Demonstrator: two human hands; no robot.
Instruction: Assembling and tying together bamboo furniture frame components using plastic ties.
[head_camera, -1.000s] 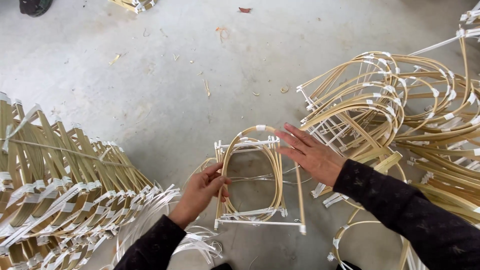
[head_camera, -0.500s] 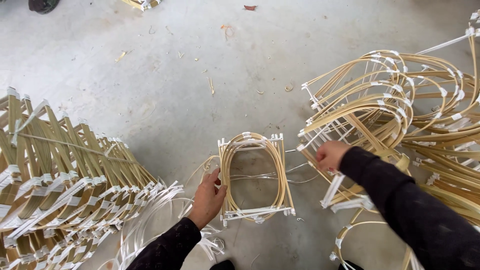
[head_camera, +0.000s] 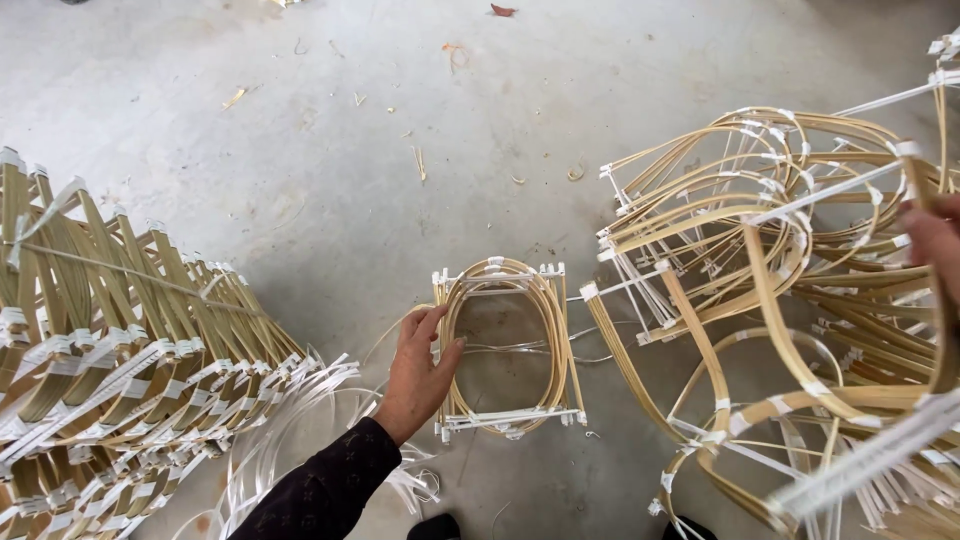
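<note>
Left hand (head_camera: 420, 372) grips left side of small bamboo hoop frame (head_camera: 508, 350) on concrete floor (head_camera: 330, 150); right hand (head_camera: 935, 240), grip unclear, far right at tangled frame pile (head_camera: 780, 230).

One bamboo frame (head_camera: 508, 345) stands apart, between two heaps, with two hands in view.
</note>
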